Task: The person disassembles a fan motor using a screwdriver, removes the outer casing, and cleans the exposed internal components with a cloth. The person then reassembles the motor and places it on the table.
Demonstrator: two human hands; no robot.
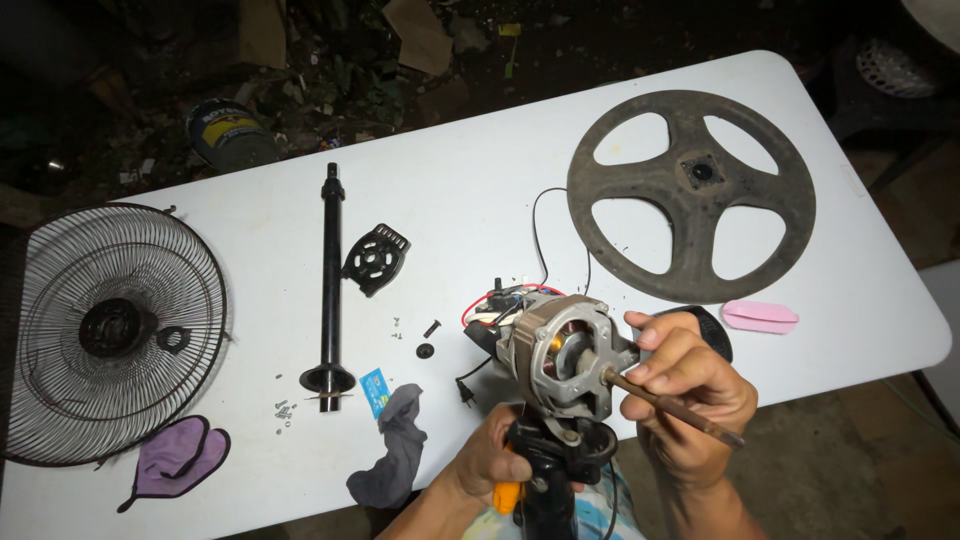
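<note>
A fan motor (552, 352) with a grey metal housing and copper windings stands on a black neck near the table's front edge. Its rusty shaft (672, 405) points toward me. My right hand (688, 392) pinches the shaft close to the housing with thumb and fingers. My left hand (492, 456) grips the black neck (545, 470) below the motor, beside an orange part (508, 494). Red and black wires (500, 298) trail behind the motor.
On the white table (450, 170) lie a round black base (692, 194), a black pole (330, 280), a wire fan guard (110, 330), a black motor cover (375, 258), a grey rag (395, 445), a purple cloth (180, 455), a pink item (760, 316) and small screws (284, 410).
</note>
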